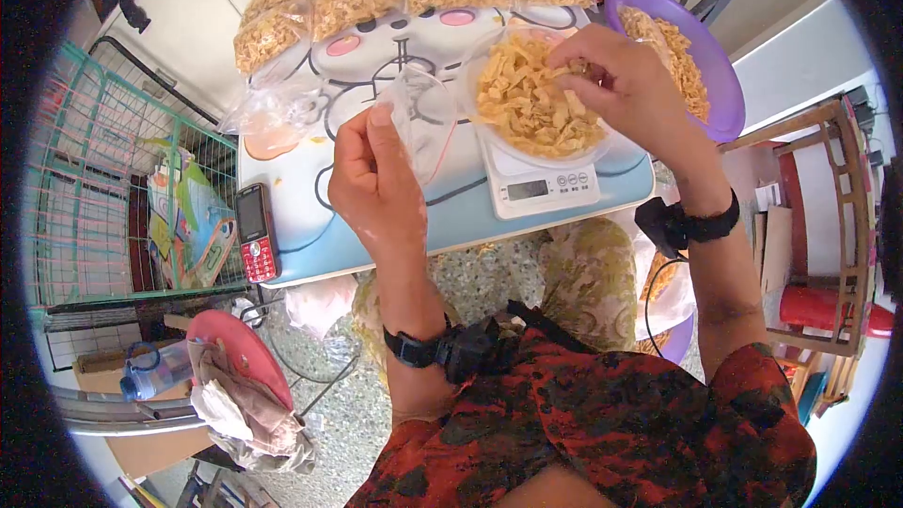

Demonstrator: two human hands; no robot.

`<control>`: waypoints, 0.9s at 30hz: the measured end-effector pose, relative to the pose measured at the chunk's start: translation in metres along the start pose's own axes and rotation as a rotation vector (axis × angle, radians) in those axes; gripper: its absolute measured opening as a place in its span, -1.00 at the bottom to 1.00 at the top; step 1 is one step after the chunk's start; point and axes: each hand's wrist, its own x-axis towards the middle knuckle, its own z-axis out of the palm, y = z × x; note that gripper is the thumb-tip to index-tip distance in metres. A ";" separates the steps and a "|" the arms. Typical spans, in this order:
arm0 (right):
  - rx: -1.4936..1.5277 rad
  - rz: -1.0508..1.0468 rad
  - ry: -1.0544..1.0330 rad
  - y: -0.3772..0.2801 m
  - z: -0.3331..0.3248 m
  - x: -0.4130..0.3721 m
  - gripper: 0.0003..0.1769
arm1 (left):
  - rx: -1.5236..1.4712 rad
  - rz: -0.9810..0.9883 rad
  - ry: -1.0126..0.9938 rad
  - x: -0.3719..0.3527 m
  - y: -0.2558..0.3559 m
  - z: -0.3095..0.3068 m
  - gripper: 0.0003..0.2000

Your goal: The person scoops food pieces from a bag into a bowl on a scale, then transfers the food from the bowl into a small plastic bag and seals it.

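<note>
My left hand [376,179] is closed, thumb against the fingers, on the edge of a clear plastic bag [431,127] held above the table. To its right, a clear round bowl [607,143] full of yellow chip-like pieces [531,103] sits on a white digital scale [546,190]. My right hand [635,85] reaches over the bowl's right side with its fingers pinched on a few of the pieces. The scale's display is too small to read.
Rows of filled clear bags [362,5] line the table's far side. A purple basin [724,85] with more pieces stands at right. Loose empty bags [277,113] and a red phone [256,235] lie at left. A wire cage [85,188] adjoins the table's left edge.
</note>
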 end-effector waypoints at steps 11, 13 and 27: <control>0.173 0.205 -0.038 0.000 0.001 -0.005 -0.76 | -0.124 -0.004 0.114 0.005 -0.011 -0.005 -0.80; 0.187 0.276 -0.095 -0.002 -0.001 -0.005 -0.71 | -0.149 0.007 0.105 0.005 -0.013 -0.005 -0.80; -0.161 0.006 -0.079 0.002 0.012 -0.009 -0.59 | -0.101 0.014 0.078 0.000 -0.004 0.000 -0.77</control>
